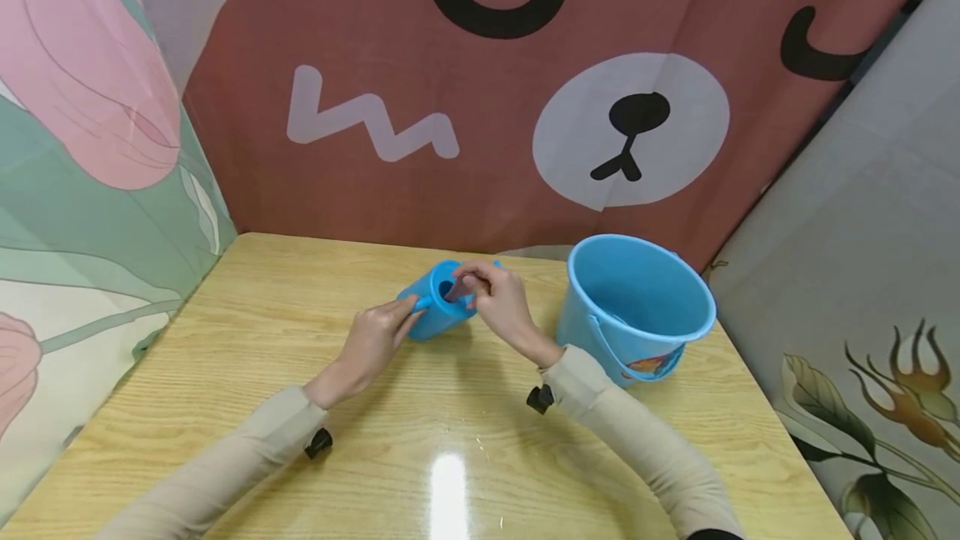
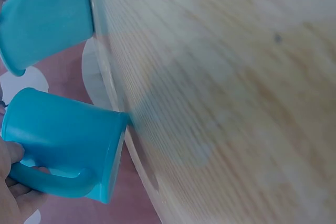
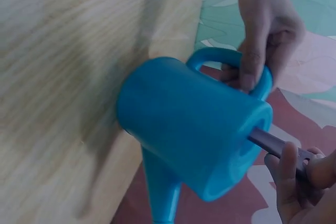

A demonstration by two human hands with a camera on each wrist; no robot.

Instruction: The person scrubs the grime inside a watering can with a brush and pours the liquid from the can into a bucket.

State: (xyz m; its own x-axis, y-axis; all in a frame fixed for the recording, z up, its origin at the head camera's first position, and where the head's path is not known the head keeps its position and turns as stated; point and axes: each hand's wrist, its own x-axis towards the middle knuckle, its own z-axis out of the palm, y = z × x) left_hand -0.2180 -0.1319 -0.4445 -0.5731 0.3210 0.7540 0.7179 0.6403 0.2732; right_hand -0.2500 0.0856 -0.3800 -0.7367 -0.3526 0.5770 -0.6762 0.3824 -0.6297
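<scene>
Forearms (image 1: 645, 440) slant inward, left hand (image 1: 369, 342) gripping watering can (image 3: 184, 124), right hand (image 1: 502, 304) pinching slender object (image 3: 268, 143)

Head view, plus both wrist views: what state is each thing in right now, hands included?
Blue watering can: tilted, its top opening uncovered.
Grey tool: partly inside the can's opening; its far end hidden.
Blue bucket: upright, open-topped, handle lowered.
Left hand: gripping the can's handle.
Right hand: pinching the tool.
</scene>
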